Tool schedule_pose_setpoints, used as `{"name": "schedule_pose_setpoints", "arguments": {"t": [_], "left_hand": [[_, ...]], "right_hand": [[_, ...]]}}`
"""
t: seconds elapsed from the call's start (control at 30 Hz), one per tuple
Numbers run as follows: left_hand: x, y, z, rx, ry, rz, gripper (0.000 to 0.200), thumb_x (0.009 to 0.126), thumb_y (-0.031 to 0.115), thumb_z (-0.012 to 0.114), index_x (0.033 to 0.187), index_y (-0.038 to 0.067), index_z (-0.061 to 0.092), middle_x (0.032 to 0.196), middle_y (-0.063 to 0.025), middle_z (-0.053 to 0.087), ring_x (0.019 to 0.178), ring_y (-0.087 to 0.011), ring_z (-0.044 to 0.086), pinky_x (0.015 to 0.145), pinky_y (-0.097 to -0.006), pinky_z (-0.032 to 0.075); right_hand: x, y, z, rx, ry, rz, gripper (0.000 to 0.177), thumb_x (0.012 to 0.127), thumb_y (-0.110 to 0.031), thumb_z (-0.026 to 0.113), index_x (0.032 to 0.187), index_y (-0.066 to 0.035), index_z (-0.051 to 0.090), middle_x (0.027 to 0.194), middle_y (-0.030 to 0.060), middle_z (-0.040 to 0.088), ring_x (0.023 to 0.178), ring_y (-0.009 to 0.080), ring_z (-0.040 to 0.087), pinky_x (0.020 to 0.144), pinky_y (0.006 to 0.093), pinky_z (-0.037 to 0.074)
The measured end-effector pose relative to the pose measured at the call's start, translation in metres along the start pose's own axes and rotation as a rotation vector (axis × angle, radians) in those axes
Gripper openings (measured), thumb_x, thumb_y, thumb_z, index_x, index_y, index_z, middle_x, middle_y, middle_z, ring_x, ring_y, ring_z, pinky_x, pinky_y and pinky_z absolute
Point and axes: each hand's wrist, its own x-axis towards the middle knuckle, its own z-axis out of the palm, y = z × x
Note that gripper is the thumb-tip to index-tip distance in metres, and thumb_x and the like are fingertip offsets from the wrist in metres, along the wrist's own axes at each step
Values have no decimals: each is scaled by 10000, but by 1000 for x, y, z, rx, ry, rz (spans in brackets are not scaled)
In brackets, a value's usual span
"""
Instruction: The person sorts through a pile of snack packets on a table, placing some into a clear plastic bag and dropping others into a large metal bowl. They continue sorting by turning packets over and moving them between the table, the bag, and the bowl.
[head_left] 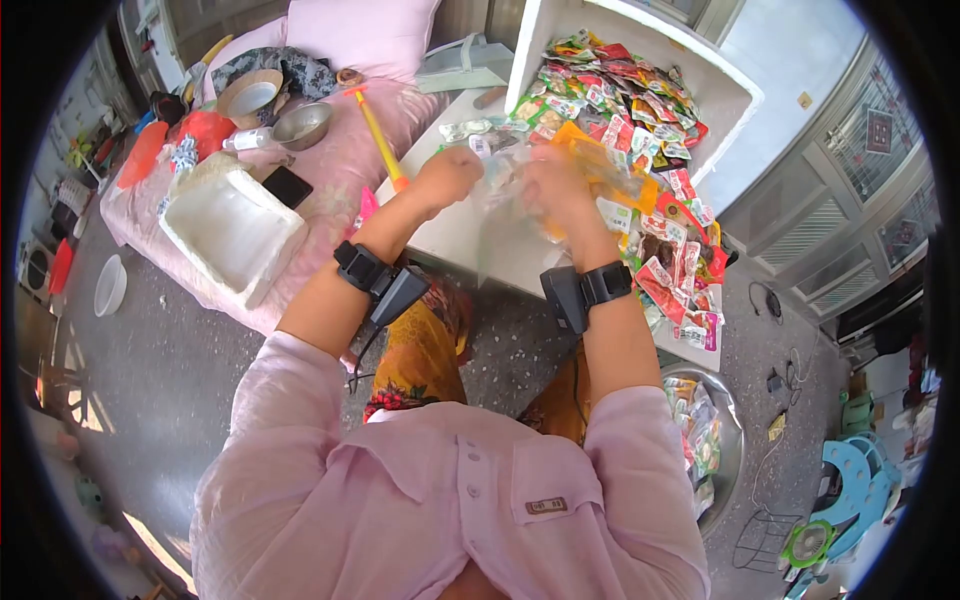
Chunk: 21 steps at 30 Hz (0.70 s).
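A clear plastic bag (499,190) stretches between my two hands over the white table (440,222), its lower part hanging see-through near the front edge. My left hand (450,178) is closed on the bag's left side. My right hand (556,178), somewhat blurred, has its fingers curled on the right side. Just beyond the right hand lies an orange-yellow packet (600,165). Small colourful snack packets (625,100) spill from a white foam box (735,85) tipped on its side, and more are spread along the right of the table.
A metal basin (735,440) of packets stands on the floor to my right. To the left, a pink-covered bed (335,165) holds a white foam tray (225,225), a phone (288,187), a metal bowl (302,126) and a yellow-handled tool (378,138).
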Motion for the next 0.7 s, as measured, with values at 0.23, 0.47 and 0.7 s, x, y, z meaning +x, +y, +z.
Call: {"name": "schedule_pose_setpoints", "arguments": {"t": [0.23,0.47,0.7], "left_hand": [[-3,-14,25,69,-91,-32,133,739,149,474,756,24,519,622,-26,475,519,-104,446,459,-236,366],[-22,5,33,-254,-28,13,115,745,132,474,783,27,502,645,-25,474,553,-101,457,480,-225,363],[1,-30,38,-32,-67,-41,69,776,116,488,776,48,494,623,7,447,519,-73,407,465,-193,339]], "right_hand": [[16,24,-15,-360,31,-33,367,662,-62,518,1015,26,467,701,68,519,538,113,467,459,237,371],[1,14,-22,120,50,-68,363,673,-69,535,1015,24,458,741,69,515,566,118,473,470,233,373],[13,61,-29,-193,42,-98,366,682,-66,546,1025,10,443,710,58,502,525,101,451,447,226,360]]}}
